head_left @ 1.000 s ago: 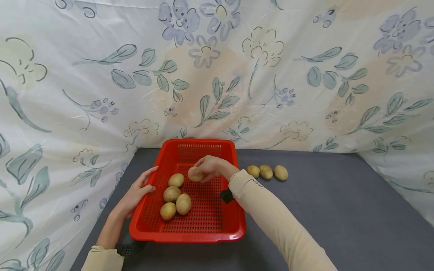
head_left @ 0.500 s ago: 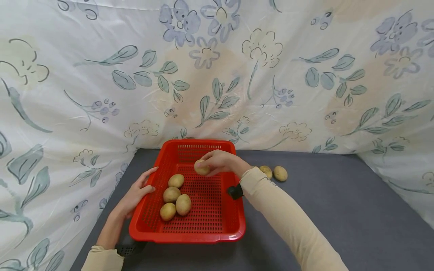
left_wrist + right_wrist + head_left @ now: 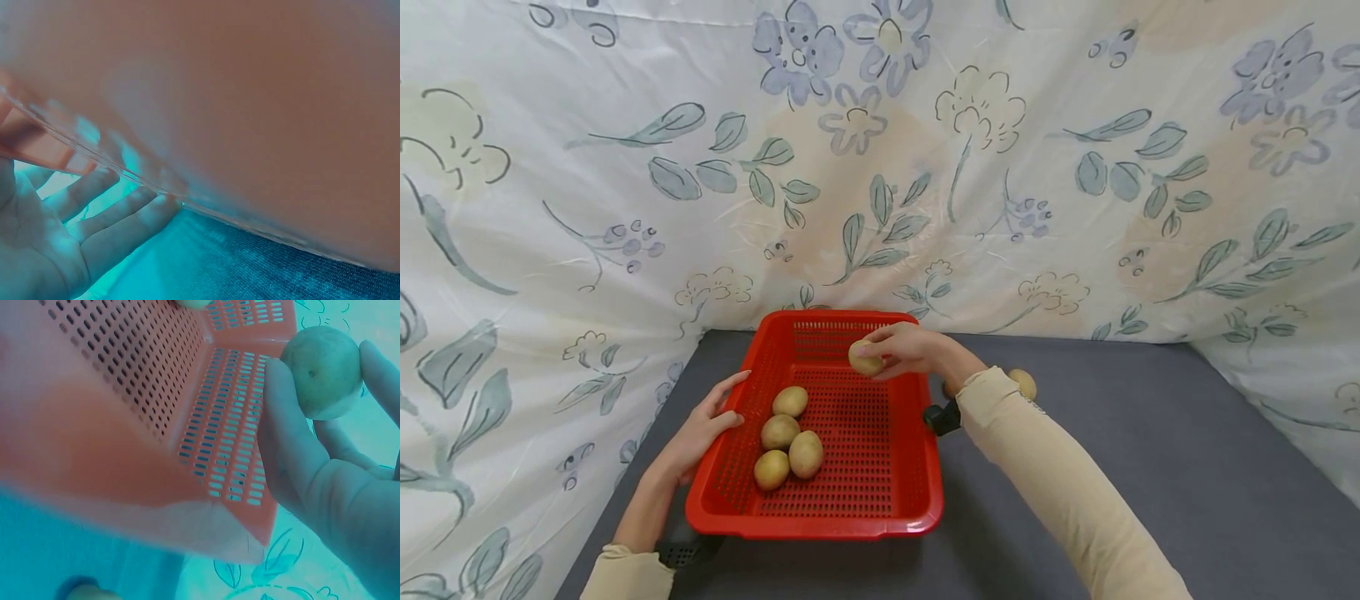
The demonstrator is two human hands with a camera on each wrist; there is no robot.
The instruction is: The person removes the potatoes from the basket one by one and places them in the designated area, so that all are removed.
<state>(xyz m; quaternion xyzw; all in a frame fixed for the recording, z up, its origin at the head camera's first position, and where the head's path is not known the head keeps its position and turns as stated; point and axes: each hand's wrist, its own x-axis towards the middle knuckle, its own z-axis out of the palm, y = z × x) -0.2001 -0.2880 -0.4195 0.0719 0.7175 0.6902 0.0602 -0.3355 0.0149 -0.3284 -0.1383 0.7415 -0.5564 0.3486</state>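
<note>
Four tan potatoes (image 3: pixel 788 437) clustered in the left half of the red perforated plastic basket (image 3: pixel 850 508) on the grey surface (image 3: pixel 1150 450); another tan potato (image 3: pixel 1024 383) just right of the basket, near the floral cloth backdrop (image 3: pixel 880 167) behind

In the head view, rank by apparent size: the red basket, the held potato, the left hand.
1. red basket
2. left hand
3. held potato, pinched by the right hand; it sits farther from the camera, so it may look slightly smaller.
</note>
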